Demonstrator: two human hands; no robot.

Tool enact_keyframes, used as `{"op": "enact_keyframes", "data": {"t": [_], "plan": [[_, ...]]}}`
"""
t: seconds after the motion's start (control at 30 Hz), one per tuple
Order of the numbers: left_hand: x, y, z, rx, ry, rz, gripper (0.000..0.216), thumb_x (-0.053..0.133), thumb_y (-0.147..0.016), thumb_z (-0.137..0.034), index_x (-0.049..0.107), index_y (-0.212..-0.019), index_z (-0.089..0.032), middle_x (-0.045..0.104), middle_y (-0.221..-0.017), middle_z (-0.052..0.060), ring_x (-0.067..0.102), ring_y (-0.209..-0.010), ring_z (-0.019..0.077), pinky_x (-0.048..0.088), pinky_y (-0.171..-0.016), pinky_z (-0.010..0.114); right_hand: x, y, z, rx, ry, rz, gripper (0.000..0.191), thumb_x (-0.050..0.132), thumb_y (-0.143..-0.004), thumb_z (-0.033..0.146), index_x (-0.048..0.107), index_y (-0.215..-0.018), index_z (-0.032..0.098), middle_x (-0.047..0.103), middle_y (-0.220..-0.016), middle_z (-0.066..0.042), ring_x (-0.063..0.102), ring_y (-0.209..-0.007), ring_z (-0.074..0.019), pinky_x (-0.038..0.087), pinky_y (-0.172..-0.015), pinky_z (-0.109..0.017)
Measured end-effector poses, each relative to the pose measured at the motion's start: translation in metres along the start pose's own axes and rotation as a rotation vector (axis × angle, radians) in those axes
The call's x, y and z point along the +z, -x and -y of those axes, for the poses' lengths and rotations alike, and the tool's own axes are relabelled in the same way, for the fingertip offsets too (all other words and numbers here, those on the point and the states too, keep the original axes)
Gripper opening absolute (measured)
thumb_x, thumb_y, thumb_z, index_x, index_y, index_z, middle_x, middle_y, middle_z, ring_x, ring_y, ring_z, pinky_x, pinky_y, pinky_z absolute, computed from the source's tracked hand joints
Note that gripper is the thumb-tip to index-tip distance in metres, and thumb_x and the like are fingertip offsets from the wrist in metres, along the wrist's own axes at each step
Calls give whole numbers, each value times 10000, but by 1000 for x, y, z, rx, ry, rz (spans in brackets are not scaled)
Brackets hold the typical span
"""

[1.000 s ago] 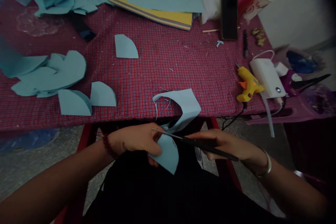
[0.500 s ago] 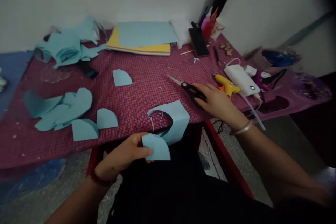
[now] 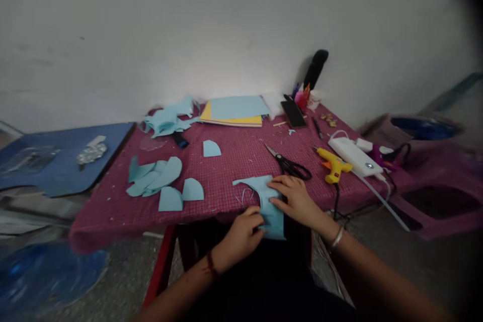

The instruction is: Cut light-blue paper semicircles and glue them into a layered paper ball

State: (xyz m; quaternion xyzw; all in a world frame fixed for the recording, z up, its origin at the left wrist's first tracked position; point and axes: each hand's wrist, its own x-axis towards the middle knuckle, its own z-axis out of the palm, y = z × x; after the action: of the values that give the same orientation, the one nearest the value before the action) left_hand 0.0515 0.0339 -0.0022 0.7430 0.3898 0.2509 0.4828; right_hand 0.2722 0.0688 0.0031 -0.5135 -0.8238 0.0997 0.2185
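Observation:
A blue paper sheet [image 3: 273, 221] with a large curved cutout in its left side lies at the table's front edge and hangs partly over it. My left hand [image 3: 245, 234] is closed on the sheet's lower left part, its fingers curled; whether a smaller piece is also in them is hidden. On the sheet's upper right, my right hand [image 3: 296, 198] lies with fingers stretched and apart. Black-handled scissors [image 3: 290, 167] rest just beyond the right hand, blades toward the back left. Quarter-circle blue pieces [image 3: 193, 190] lie left of the sheet, beside a pile of rounded blue pieces [image 3: 160, 176].
A yellow glue gun [image 3: 334, 163] and a white power bank-like box [image 3: 354, 156] with cables lie at the right. Toward the back are stacked coloured sheets [image 3: 237, 108], a phone [image 3: 293, 113], bottles [image 3: 303, 96] and blue scraps [image 3: 166, 121]. A blue surface [image 3: 113, 146] adjoins at left.
My right hand has let go of the scissors, which now lie on the table, and has moved left onto the cut sheet. The quarter-circle in my left hand no longer shows. The view has tilted up.

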Motion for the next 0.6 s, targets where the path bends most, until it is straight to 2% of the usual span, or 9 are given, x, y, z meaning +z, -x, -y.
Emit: {"op": "enact_keyframes", "data": {"t": [0.1,0.17,0.23,0.3,0.43,0.53,0.6], "plan": [[-13,-6,-11,32,-5,-99,207,643,-737,-223,503,-586,-229,554,-680,2,531,-674,168,427,-634,290,1,-5,-6,-52,-60,-2,374,531,-934,396,609,-1254,220,623,-1204,-133,561,-1120,-280,384,-979,-513],[-44,-5,-27,46,-8,-200,138,630,-739,-225,551,-627,-215,543,-632,-21,504,-610,145,405,-573,261,-3,-10,-14,-84,-119,3,371,471,-964,369,593,-1273,203,632,-1188,-139,579,-1102,-264,434,-956,-478],[-91,-5,-45,56,-28,-351,144,649,-726,-248,559,-626,-197,508,-584,-42,457,-557,122,358,-518,232,-6,-16,-22,-96,-153,-10,360,454,-968,344,601,-1261,195,642,-1175,-139,594,-1087,-254,462,-949,-456],[-148,-10,-61,78,-50,-553,127,663,-699,-240,564,-640,-187,506,-588,-53,443,-571,111,344,-528,216,-7,-22,-29,-93,-142,-23,350,475,-952,330,615,-1242,193,647,-1173,-137,599,-1089,-254,464,-961,-458],[-262,-45,-75,152,-45,-965,126,680,-643,-175,554,-656,-171,495,-622,-56,424,-621,99,317,-539,204,-4,-34,-34,-31,-8,-25,341,517,-912,320,638,-1210,207,656,-1174,-130,595,-1101,-275,431,-962,-503],[-325,-83,-69,178,45,-1141,100,618,-690,-132,563,-770,-155,530,-684,-44,461,-656,100,366,-583,214,-3,-42,-32,26,81,-2,335,515,-903,306,647,-1196,208,665,-1162,-133,602,-1078,-289,411,-953,-523],[-355,-105,-62,182,115,-1180,134,591,-732,-111,574,-862,-139,553,-734,-38,489,-706,102,398,-632,222,-5,-45,-30,48,105,26,332,520,-897,294,652,-1188,206,666,-1154,-135,603,-1072,-292,408,-953,-523]]}}
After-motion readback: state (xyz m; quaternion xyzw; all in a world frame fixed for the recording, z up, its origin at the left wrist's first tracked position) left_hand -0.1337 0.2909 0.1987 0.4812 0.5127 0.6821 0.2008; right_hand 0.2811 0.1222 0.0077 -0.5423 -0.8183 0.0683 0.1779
